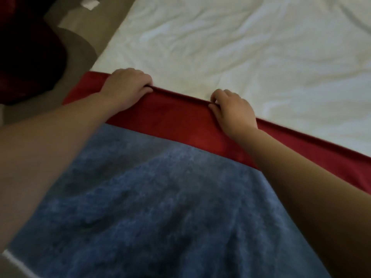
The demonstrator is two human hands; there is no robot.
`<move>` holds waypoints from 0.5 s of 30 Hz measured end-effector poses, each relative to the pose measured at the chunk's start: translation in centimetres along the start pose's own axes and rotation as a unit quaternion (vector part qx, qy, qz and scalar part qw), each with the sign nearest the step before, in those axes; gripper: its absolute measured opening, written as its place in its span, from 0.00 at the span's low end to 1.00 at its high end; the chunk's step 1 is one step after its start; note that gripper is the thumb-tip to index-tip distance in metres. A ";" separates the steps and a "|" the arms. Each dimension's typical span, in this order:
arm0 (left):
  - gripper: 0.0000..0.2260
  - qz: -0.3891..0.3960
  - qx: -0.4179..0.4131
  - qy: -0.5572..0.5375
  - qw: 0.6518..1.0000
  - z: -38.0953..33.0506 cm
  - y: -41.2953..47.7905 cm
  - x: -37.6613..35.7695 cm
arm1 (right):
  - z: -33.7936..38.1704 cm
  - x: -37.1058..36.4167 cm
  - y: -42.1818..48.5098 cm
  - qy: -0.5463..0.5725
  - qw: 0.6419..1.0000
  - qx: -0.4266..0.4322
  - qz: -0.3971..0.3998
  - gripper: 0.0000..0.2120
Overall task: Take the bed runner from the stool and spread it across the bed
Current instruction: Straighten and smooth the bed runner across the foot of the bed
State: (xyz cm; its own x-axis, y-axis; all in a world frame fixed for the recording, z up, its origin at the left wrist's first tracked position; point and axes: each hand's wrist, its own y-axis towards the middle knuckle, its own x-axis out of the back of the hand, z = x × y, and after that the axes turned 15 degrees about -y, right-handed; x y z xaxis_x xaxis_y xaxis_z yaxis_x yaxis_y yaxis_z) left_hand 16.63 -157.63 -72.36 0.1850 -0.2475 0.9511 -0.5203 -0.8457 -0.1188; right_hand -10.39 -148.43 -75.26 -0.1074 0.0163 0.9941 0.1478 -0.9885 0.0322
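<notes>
One wrinkled white bed fills most of the view. The red bed runner lies across its near edge. The left hand and right hand, set apart, each pinch the runner's far hem with curled fingers.

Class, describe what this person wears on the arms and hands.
The left hand and right hand wear no gloves. No ring, watch or bracelet shows, though the picture is slightly blurred. The left arm and right arm are bare, with no sleeves in view.
</notes>
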 end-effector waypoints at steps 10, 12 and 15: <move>0.09 -0.046 -0.041 -0.081 0.995 3.4 3.7 -0.9 | 2.2 -1.7 3.4 -0.028 0.982 -0.186 -0.010 0.12; 0.09 -0.030 -0.055 -0.117 0.991 5.3 3.2 -0.3 | 4.6 -1.6 3.8 -0.042 0.992 -0.117 -0.010 0.13; 0.06 0.013 -0.078 -0.105 0.991 9.1 2.3 1.4 | 8.3 -1.7 5.8 -0.031 0.995 -0.091 -0.007 0.12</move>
State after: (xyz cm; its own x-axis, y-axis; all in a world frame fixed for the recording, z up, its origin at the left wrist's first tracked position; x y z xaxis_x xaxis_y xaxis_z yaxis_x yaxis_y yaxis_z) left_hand 23.30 -164.18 -73.88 0.3310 -0.3747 0.8661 -0.6466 -0.7585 -0.0811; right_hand -1.20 -152.92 -75.89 -0.0463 0.0333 0.9984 -0.0344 -0.9989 0.0317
